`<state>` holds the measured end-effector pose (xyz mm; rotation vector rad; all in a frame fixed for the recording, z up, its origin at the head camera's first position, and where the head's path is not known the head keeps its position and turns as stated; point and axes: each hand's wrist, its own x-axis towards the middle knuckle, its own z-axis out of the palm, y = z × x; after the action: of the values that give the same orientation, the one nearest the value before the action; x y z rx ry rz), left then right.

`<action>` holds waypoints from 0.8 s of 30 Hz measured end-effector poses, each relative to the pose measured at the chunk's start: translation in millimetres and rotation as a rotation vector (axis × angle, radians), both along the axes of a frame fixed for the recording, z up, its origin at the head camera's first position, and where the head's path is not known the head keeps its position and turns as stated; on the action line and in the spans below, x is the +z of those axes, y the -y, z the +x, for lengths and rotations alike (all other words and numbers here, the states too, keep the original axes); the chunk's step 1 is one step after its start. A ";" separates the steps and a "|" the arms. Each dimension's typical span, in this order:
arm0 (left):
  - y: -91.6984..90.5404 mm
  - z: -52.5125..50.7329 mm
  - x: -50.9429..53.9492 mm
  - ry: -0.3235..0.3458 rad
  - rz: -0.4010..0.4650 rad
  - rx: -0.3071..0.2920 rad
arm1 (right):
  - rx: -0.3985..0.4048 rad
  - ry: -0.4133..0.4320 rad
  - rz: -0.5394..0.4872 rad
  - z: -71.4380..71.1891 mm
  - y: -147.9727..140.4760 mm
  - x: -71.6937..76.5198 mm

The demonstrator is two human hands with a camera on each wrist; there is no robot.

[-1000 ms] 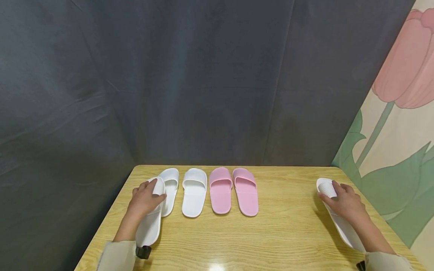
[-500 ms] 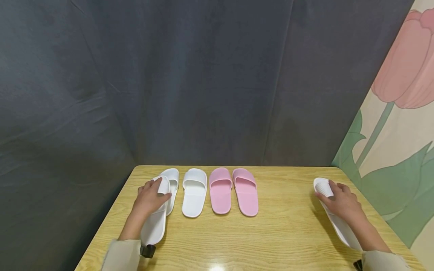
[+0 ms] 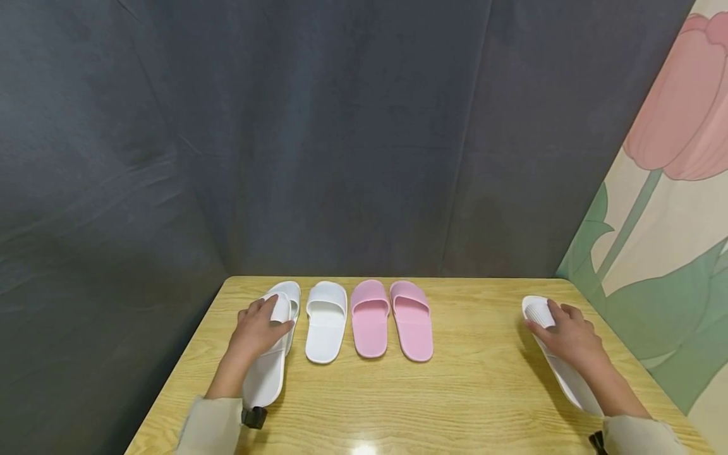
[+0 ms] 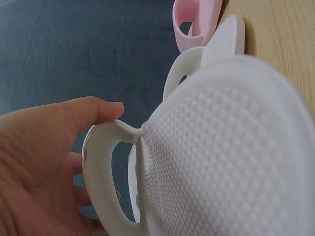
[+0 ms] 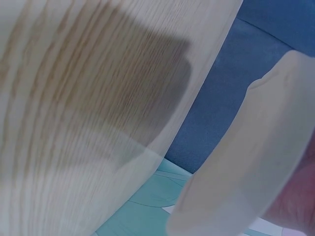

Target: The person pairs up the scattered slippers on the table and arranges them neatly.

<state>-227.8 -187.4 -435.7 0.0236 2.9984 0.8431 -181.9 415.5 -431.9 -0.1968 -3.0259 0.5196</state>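
My left hand [image 3: 254, 332] grips a white slide slipper [image 3: 266, 380] over its strap, at the table's left. In the left wrist view the thumb presses the edge of the strap [image 4: 110, 130], beside the textured footbed [image 4: 211, 152]. Behind that slipper lies another white slipper [image 3: 289, 289], largely covered by it. Over at the right, my right hand [image 3: 573, 338] holds a second white slipper [image 3: 571, 384] by its front, tilted above the table. The right wrist view gives a pale, blurred piece of this slipper [image 5: 246, 167], with much of the hand out of frame.
Along the back of the wooden table [image 3: 421, 404] lie a white slipper [image 3: 325, 335] and two pink slippers [image 3: 371, 332], toes toward the dark curtain [image 3: 352, 139]. A wall painted with a tulip [image 3: 677, 107] borders the right side.
My left hand has moved right with its slipper, covering more of the white slipper behind it. The right hand has shifted slightly left with its own slipper. The row at the back has stayed put.
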 end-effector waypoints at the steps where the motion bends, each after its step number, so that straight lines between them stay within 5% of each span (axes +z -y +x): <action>1: -0.7 -0.4 0.1 -0.001 0.000 -0.002 | 0.001 -0.004 0.001 -0.2 0.4 -0.2; 24: -18.1 -2.7 2.4 -0.038 0.009 -0.028 | -0.002 0.013 0.001 -5.8 9.3 1.3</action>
<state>-230.6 -169.3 -433.3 0.0822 3.0220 0.8629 -187.7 406.1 -430.6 -0.2044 -3.0386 0.5180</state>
